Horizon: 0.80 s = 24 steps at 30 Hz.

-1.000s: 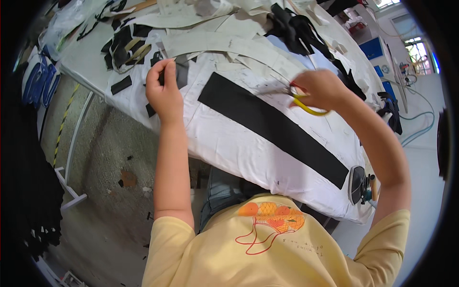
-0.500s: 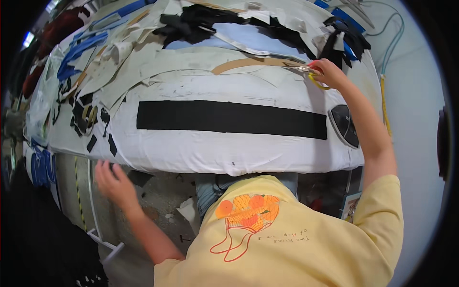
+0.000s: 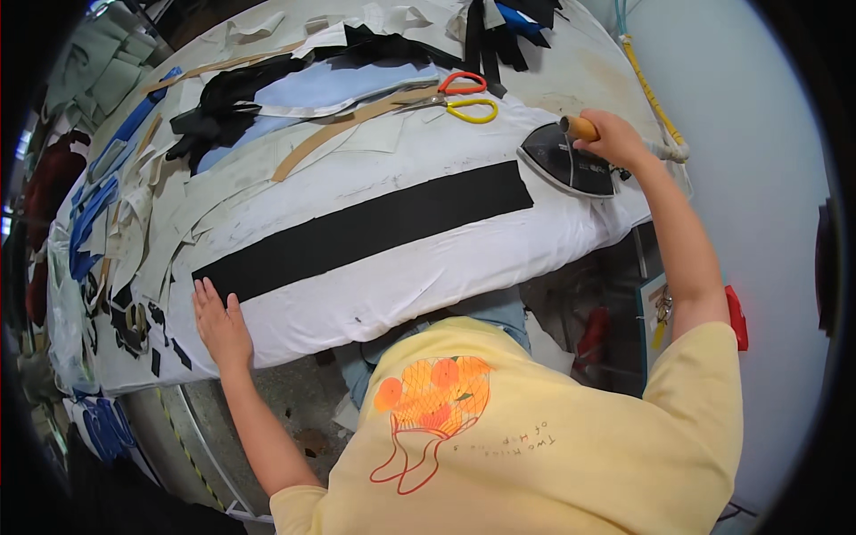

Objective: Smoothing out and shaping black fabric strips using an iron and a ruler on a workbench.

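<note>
- We lay our left hand (image 3: 221,332) at the left end of the black strip (image 3: 366,230), fingers outstretched and thumb apart, fingertips on its edge.
- We wrap our right hand (image 3: 615,143) around the brown handle (image 3: 580,128) of the dark iron (image 3: 563,164), just beside the strip's right end.
- We see the strip lying flat, slanting from near left to far right, on the white cloth (image 3: 419,267) over the table.
- Beyond it, we have scissors (image 3: 434,102) with one red and one yellow handle loop, their blades by a curved tan strip (image 3: 325,138).
- Farther off, we see light blue fabric (image 3: 334,85) among black pieces (image 3: 236,83).
- At the left, small black scraps (image 3: 129,328) lie near the table's edge.
</note>
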{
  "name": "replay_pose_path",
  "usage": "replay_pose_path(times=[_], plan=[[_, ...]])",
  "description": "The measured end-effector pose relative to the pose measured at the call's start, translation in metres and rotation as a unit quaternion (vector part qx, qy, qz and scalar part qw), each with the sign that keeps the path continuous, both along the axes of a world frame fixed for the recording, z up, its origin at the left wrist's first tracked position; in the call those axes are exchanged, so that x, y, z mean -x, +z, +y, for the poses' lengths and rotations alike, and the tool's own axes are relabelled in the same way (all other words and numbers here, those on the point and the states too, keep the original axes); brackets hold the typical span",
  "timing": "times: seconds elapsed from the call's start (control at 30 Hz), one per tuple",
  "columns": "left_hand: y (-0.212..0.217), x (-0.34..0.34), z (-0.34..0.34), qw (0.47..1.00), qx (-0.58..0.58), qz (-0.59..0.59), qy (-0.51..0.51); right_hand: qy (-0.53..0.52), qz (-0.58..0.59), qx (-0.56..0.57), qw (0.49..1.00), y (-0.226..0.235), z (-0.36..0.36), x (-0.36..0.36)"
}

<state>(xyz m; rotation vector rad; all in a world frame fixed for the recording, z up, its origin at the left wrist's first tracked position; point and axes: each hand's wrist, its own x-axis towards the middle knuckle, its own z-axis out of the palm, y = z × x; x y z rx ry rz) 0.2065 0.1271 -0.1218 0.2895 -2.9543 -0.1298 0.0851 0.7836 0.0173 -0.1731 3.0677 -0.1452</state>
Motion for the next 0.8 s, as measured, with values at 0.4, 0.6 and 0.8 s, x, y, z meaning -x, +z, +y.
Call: replay_pose_path(times=[0.4, 0.6, 0.8], plan=[[-0.003, -0.009, -0.012, 0.999, 0.05, 0.007, 0.005, 0.182, -0.015, 0.031, 0.983, 0.025, -0.181, -0.012], [-0.005, -0.005, -0.01, 1.0, 0.028, 0.008, -0.003, 0.196, -0.088, 0.02, 0.976, -0.002, -0.263, -0.019], [-0.004, -0.007, -0.018, 0.999, 0.028, 0.021, -0.018, 0.214, -0.098, 0.033, 0.971, -0.006, -0.219, -0.016]])
